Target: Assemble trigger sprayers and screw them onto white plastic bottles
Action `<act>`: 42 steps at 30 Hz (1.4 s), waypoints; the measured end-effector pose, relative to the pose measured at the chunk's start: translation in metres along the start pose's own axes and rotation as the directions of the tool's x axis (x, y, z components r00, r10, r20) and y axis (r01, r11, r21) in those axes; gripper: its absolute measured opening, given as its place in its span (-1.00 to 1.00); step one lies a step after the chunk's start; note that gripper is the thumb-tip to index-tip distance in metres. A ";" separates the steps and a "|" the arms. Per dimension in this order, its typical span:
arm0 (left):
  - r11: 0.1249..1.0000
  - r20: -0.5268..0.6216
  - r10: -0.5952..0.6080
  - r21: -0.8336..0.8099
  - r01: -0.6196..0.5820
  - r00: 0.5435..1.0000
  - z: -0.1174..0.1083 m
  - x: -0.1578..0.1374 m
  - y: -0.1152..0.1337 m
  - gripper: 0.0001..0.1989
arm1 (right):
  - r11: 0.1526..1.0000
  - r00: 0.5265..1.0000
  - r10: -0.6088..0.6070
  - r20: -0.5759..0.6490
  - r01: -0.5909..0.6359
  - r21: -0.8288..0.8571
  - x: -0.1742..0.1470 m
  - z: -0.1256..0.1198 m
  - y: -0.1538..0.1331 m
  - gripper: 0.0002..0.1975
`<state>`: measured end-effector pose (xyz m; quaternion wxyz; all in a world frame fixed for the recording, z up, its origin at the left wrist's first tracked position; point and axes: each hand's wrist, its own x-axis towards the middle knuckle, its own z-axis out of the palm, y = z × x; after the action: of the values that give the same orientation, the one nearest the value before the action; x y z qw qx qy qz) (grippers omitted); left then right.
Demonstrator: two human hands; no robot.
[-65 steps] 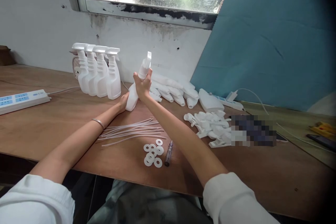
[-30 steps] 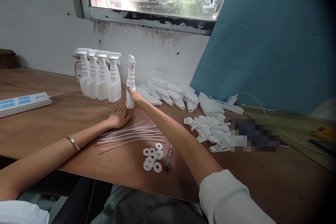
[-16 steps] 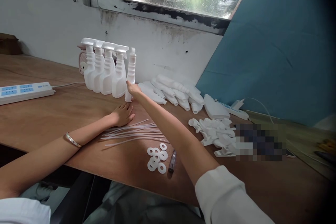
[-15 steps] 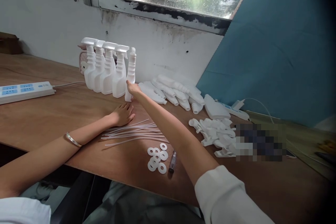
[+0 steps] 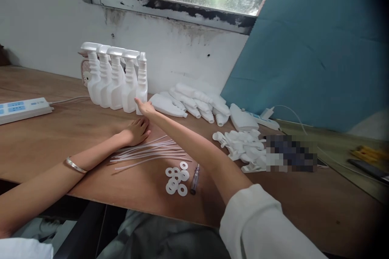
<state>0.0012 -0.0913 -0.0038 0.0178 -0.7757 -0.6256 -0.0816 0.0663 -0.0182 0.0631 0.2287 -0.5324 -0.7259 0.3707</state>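
A row of white spray bottles [image 5: 116,89] with trigger heads stands upright near the wall. At its right end is a spray bottle without a trigger head [image 5: 142,75], also upright. My right hand [image 5: 146,107] is at this bottle's lower front, thumb and fingers apart; it covers part of the base, and whether it still touches the bottle is unclear. My left hand [image 5: 136,131] lies flat and open on the table, just below the right one, with nothing in it. Thin translucent tubes [image 5: 148,151] lie close beside my left hand.
Several white washers [image 5: 173,186] and a small clear tool with a dark end [image 5: 194,180] lie near the front edge. Empty bottles [image 5: 191,101] are heaped by the wall, trigger heads [image 5: 240,145] piled at right. A power strip [image 5: 24,109] sits at left.
The headless bottle has turned and now stands in line with the row. My right hand has slid lower and loosened from it. My left hand stays flat. The view has shifted slightly right.
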 end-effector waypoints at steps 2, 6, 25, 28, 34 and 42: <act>1.000 -0.013 0.021 0.006 -0.021 1.000 0.001 0.001 -0.002 -0.46 | 0.997 0.997 -0.070 0.041 0.071 -0.017 -0.020 -0.012 0.015 -0.18; 0.999 0.027 -0.009 0.047 0.007 1.000 0.002 0.001 -0.004 -0.41 | 0.868 0.913 -0.381 0.145 0.407 -0.285 -0.071 -0.059 0.057 -0.34; 1.000 0.156 0.013 -0.020 -0.010 0.988 0.004 0.023 0.033 -0.28 | 0.355 0.976 -0.212 0.046 0.121 -0.927 -0.133 -0.155 0.156 -0.77; 0.999 0.154 0.032 -0.035 -0.027 0.988 0.005 0.027 0.038 -0.27 | 0.322 0.975 -0.220 0.038 0.109 -0.940 -0.135 -0.152 0.153 -0.79; 0.996 0.173 0.078 -0.046 -0.071 0.982 0.002 0.025 0.035 -0.27 | 0.297 0.978 -0.196 -0.068 -0.007 -0.955 -0.134 -0.150 0.159 -0.80; 0.984 0.210 0.157 -0.114 -0.136 0.965 -0.007 0.020 0.029 -0.29 | 0.313 0.939 -0.325 -0.116 -0.009 -0.950 -0.139 -0.150 0.163 -0.71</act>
<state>0.0327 -0.0793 0.0086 -0.0834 -0.8240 -0.5599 -0.0253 0.3190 -0.0797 0.0376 0.0165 -0.5383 -0.8124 -0.2235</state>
